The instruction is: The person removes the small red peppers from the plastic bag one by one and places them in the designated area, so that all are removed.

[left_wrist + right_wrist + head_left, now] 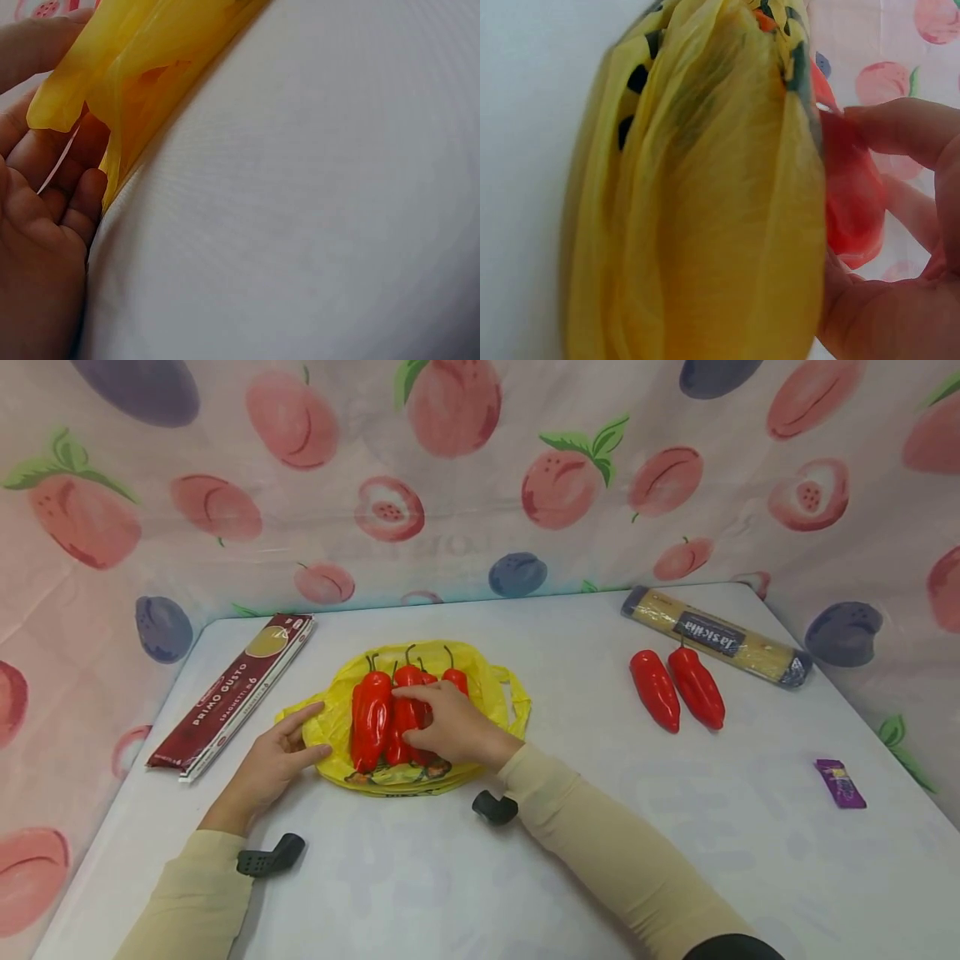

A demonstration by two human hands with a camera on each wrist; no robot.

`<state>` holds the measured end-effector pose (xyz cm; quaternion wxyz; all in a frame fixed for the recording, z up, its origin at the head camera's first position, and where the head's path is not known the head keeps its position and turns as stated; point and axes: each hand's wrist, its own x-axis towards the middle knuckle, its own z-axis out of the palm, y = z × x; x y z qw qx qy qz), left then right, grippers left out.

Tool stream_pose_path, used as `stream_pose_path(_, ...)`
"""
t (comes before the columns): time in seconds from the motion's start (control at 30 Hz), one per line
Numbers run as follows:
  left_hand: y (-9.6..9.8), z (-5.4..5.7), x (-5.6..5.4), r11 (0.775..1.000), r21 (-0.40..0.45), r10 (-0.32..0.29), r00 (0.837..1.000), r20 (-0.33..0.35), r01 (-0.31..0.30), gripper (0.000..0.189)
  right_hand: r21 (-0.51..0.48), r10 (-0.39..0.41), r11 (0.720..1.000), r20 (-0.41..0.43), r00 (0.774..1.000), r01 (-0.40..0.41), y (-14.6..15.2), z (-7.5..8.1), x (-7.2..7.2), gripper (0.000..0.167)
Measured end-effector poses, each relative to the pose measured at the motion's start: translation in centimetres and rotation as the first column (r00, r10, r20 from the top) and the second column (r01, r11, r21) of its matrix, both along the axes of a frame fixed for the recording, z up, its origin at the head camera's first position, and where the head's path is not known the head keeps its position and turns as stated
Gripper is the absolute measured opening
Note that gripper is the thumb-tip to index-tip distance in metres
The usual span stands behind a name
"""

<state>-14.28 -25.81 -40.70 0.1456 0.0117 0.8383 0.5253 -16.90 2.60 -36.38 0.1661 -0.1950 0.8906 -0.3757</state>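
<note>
Several glossy red peppers (371,717) with dark stems lie side by side on a yellow plastic bag (330,731), which is spread on the table. My right hand (453,722) reaches over the bag and holds one of these peppers between thumb and fingers. In the right wrist view a red pepper (853,191) shows within that hand's grasp, partly behind the bag. My left hand (273,768) touches the bag's left edge, its thumb and forefinger spread apart. The left wrist view shows the fingers partly behind the yellow plastic (142,82).
A dark red spaghetti packet (232,693) lies at the left of the white table (577,860). To the right are two more red peppers (675,689), a see-through pasta packet (716,635) and a small purple wrapped sweet (840,783). A fruit-patterned cloth (465,485) hangs behind.
</note>
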Motion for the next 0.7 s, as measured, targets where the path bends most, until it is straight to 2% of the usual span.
stream_pose_path(0.43,0.1,-0.1,0.1,1.0,-0.002,-0.002,1.0,0.003,0.002,0.077,-0.097,-0.017,0.995,0.002,1.0,0.017,1.7,0.8,0.0,0.063)
stream_pose_path(0.7,0.1,0.1,0.1,0.999,-0.039,-0.001,1.0,0.01,0.001,0.077,-0.12,-0.072,0.99,-0.012,0.997,0.07,3.6,1.6,-0.1,0.062)
